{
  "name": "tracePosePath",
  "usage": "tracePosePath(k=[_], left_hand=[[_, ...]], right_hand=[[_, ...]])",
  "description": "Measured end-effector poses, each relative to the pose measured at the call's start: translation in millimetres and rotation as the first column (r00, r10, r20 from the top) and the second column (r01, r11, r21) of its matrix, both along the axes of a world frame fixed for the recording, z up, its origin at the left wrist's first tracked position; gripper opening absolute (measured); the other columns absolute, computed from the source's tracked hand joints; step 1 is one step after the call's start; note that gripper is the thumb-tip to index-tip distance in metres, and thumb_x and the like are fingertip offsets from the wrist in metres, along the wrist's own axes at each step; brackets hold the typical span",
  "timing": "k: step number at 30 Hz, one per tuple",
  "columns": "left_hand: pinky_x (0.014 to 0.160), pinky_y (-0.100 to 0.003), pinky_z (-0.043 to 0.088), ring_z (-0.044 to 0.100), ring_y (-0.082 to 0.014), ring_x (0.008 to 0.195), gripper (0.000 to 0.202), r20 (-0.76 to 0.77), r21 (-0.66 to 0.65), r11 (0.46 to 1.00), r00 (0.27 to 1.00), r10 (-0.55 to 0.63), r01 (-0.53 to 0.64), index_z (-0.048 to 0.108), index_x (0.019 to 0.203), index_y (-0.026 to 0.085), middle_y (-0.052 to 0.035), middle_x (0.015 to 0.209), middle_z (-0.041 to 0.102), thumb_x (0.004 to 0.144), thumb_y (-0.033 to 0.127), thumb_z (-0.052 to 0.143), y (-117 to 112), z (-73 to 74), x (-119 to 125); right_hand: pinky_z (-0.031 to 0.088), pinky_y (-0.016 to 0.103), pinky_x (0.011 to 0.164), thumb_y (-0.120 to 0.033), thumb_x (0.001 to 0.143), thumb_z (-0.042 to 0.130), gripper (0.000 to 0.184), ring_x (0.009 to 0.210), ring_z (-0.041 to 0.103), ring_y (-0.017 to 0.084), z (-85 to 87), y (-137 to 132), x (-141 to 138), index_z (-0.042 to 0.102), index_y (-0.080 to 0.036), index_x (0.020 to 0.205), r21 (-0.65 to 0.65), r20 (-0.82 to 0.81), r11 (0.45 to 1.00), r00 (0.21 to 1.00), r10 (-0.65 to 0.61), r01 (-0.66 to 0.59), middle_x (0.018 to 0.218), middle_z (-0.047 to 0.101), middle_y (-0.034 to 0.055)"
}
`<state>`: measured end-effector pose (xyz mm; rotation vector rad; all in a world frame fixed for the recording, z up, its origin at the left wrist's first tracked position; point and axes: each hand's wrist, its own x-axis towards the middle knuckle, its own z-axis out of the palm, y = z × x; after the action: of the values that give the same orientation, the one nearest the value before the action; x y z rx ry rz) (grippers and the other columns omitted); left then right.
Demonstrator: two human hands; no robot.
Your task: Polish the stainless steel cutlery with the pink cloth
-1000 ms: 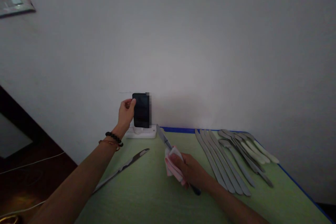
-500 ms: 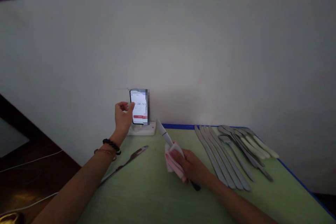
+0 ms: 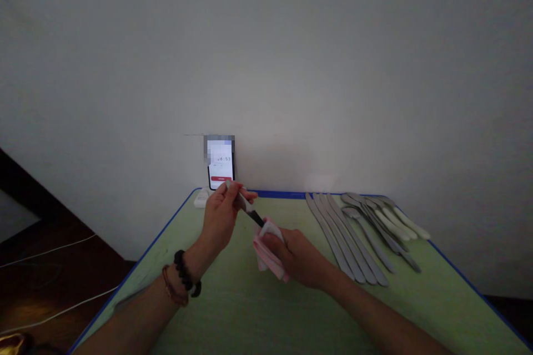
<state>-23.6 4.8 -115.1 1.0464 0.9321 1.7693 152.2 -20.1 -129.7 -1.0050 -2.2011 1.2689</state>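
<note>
A table knife (image 3: 252, 214) slants between my two hands, above the green table. My left hand (image 3: 220, 215) is closed around its upper end, with thumb and fingers pinched on the metal. Lower down, my right hand (image 3: 306, 258) grips a pink and white cloth (image 3: 266, 259) wrapped around the knife. The cloth and fingers hide the knife's lower end. Beneath my left forearm, part of another knife (image 3: 129, 300) shows on the table, mostly covered.
Several knives (image 3: 353, 244) lie side by side on the right of the green table (image 3: 233, 310). Beyond them are spoons (image 3: 370, 238) and pieces with white handles (image 3: 393, 223). A phone (image 3: 220, 166) showing a timer stands on a white base (image 3: 200, 198) against the wall.
My left hand has come away from the phone, moved right and down, and closed on the knife's end. The cloth in my right hand has shifted slightly up and left.
</note>
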Motion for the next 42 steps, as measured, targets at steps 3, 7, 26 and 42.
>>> tracePosePath(k=[3,7,26,42], left_hand=[[0.063,-0.025,0.052,0.066,-0.0139,0.065,0.025,0.137,-0.063,0.998,0.991,0.003,0.006,0.059,0.078,0.016,0.0019,0.064,0.067,0.074,0.039,0.069,2,8.5,-8],[0.063,-0.023,0.054,0.066,-0.0116,0.062,0.018,0.265,-0.094,0.994,0.964,-0.022,0.048,0.060,0.077,0.017,0.0032,0.062,0.066,0.079,0.033,0.066,-1,12.8,-12],[0.051,-0.016,0.045,0.053,-0.0057,0.049,0.016,0.359,-0.004,0.991,0.925,-0.125,0.136,0.058,0.082,0.017,0.0065,0.053,0.051,0.089,0.030,0.054,-4,35.0,-23],[0.039,-0.022,0.029,0.031,-0.0088,0.036,0.024,0.567,-0.032,0.977,0.809,-0.155,0.210,0.037,0.048,0.018,0.0054,0.040,0.027,0.072,0.015,0.035,-34,41.2,8]], right_hand=[[0.033,0.021,0.047,-0.051,0.091,0.032,0.043,0.046,0.045,0.009,3.2,-3,12,0.051,-0.016,0.075,-0.048,0.021,0.999,1.000,0.020,-0.019,0.060,0.051,-0.0009],[0.032,0.020,0.047,-0.062,0.086,0.033,0.052,0.048,0.042,0.008,-5.2,-8,32,0.050,-0.016,0.071,-0.186,-0.051,0.981,0.998,0.044,-0.052,0.058,0.047,-0.0015],[0.034,0.019,0.042,-0.064,0.087,0.025,0.058,0.041,0.043,0.008,5.2,-19,3,0.053,-0.015,0.073,-0.257,-0.048,0.965,0.998,0.036,-0.047,0.052,0.049,-0.0018],[0.035,0.027,0.054,-0.044,0.094,0.027,0.040,0.070,0.065,0.023,24.5,-14,-29,0.052,-0.014,0.100,0.527,0.462,0.849,0.852,-0.247,-0.040,0.083,0.068,0.0110]])
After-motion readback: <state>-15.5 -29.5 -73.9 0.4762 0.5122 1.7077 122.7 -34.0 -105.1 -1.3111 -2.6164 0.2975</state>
